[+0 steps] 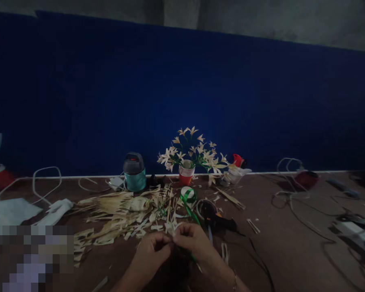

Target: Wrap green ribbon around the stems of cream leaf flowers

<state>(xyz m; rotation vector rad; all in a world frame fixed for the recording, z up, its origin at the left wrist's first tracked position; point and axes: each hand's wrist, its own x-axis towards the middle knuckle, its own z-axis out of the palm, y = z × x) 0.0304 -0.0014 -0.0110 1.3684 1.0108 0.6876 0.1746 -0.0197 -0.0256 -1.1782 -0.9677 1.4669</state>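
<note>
My left hand (149, 257) and my right hand (198, 243) meet at the table's near side, their fingertips pinched together. Between them, pale petals of a dried-husk flower (172, 227) stick up; its lower part is hidden by my fingers. A bit of green shows below my right hand. Just beyond lies a roll of green ribbon (189, 195), its loose end trailing toward my right hand. To the right of it, a black glue gun (222, 222) rests by a round roll. Dried husk strips (115, 202) and scraps spread out left of the ribbon.
A red-and-white cup (186, 175) full of husk flowers (197, 152) stands at the back, near a teal-and-black canister (134, 172). White cables and a power strip (357, 234) lie to the right. White sheets (13, 211) are at left. A blue wall (182, 89) rises behind.
</note>
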